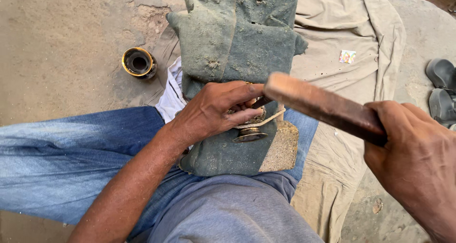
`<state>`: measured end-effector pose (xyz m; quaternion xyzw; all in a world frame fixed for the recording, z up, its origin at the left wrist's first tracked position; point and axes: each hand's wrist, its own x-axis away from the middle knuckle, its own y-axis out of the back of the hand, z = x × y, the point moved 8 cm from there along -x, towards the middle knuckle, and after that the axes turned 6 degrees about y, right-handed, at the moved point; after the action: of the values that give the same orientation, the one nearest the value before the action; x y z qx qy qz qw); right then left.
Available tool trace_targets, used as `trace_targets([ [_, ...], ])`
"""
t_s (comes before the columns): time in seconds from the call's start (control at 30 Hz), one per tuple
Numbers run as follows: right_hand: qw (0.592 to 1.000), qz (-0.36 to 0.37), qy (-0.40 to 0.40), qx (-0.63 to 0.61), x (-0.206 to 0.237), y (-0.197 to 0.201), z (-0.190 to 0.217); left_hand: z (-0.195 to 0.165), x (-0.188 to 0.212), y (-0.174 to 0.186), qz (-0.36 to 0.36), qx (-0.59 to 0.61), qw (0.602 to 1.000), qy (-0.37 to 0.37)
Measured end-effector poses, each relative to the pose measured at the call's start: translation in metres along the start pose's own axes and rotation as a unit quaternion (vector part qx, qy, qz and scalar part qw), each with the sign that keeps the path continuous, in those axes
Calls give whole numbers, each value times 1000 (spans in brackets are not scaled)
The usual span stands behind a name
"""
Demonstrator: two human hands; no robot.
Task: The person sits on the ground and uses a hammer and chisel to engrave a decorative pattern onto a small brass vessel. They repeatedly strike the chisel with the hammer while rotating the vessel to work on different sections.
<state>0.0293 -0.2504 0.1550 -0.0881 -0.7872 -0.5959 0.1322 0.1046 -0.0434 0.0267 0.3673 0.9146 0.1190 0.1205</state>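
Note:
My left hand (pixel 218 111) presses down on a small round brass piece (pixel 250 133) and pinches a thin dark tool (pixel 262 101) against it. The piece rests on a block wrapped in dusty green cloth (pixel 237 39), which lies over my lap, and a cord runs across the piece. My right hand (pixel 414 157) grips a brown wooden mallet or bar (pixel 320 105), held raised above and to the right of the brass piece, its end close to the dark tool. My fingers hide most of the brass piece.
A small round brass-rimmed cup (pixel 138 62) stands on the sandy ground at upper left. A beige cloth (pixel 351 29) is spread under the block, with a small printed card (pixel 347 56) on it. Dark sandals (pixel 441 88) lie at the right edge. My jeans-clad leg (pixel 71 153) stretches left.

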Motion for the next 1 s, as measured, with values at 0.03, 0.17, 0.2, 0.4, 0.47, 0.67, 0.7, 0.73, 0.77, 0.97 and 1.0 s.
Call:
trace_targets([
  [0.03,998,-19,-25,-49,1,2,-4,-1,-1,0,2,3,1000,-6],
  [0.17,997,-41,-8,-59,1,6,-2,-1,-1,0,4,6,1000,-11],
  [0.2,999,-37,17,-17,1,6,2,-1,-2,0,10,2,1000,-13],
  [0.4,993,-94,38,-59,11,3,-2,0,-3,-1,16,-2,1000,-11],
  [0.47,986,-94,-40,-134,15,-12,-18,-2,-3,0,15,8,999,-33],
  [0.67,994,15,-48,-98,3,-50,-17,4,9,3,-49,29,998,13],
  [0.7,989,28,-62,-128,-2,-55,-14,7,15,4,-77,53,995,39],
  [0.73,990,85,-52,-99,-10,-62,-8,9,20,3,-99,62,992,52],
  [0.77,987,142,-42,-70,-16,-68,-3,11,25,0,-121,71,988,64],
  [0.97,996,-44,19,-73,-16,19,11,16,43,-6,-215,67,972,73],
  [1.0,996,-60,47,-39,-16,32,15,16,43,-7,-221,74,970,70],
])
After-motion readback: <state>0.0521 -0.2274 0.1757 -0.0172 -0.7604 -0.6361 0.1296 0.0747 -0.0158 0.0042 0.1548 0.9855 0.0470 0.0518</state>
